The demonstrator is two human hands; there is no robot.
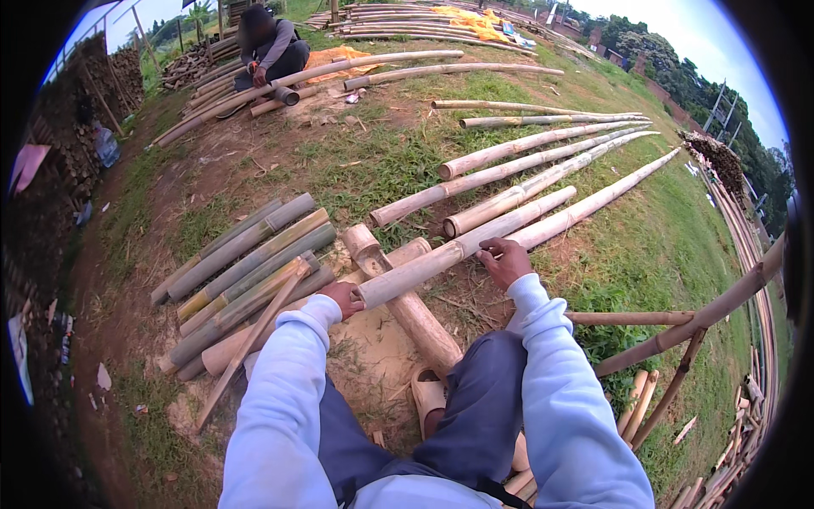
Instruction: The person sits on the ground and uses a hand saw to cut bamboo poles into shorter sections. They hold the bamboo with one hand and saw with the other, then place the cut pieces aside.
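Note:
A pale bamboo pole (432, 265) lies slantwise in front of me, resting across a thick notched log (415, 327). My left hand (342, 299) is closed at the pole's near cut end, its fingertips partly hidden behind it. Farther along, my right hand (507, 261) has its fingers bent against the pole's near side, gripping the edge. To the left lies a row of short cut bamboo pieces (254, 254), grey, green and yellowish. A thin split strip (254, 343) leans over them, beside my left forearm.
Several long bamboo poles (543, 174) fan out ahead on the grass. At the far left a person (275, 51) sits bent over another pole (339, 66). A pole frame (653, 339) stands at my right, near more stacked bamboo (738, 441). Pale sawdust (373, 331) covers the ground.

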